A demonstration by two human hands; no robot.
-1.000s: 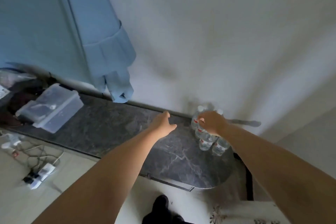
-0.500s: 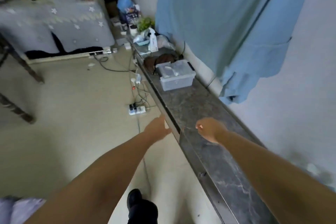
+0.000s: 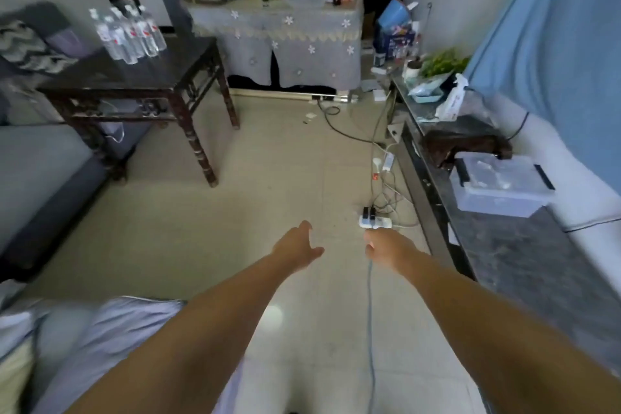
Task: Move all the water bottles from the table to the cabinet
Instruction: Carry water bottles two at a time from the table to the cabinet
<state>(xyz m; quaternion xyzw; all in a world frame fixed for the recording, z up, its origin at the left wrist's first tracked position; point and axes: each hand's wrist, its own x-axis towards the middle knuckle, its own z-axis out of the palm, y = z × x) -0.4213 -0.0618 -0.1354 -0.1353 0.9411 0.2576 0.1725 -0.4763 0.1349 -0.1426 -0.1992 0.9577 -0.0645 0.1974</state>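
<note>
Turning away from the bottles just set on the dark stone cabinet [image 3: 524,255], both hands, left [image 3: 297,250] and right [image 3: 386,247], now hang loose and empty over the floor, while more water bottles [image 3: 129,35] wait at the tabletop's [image 3: 161,70] far left corner.

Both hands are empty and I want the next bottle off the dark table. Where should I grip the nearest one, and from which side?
Take the front bottle of the cluster round its clear body, below the red label, coming from the table's open front side. The bottles stand upright and packed close, so only that near face is free for the fingers. Either the left hand or right hand would probably do.
</note>
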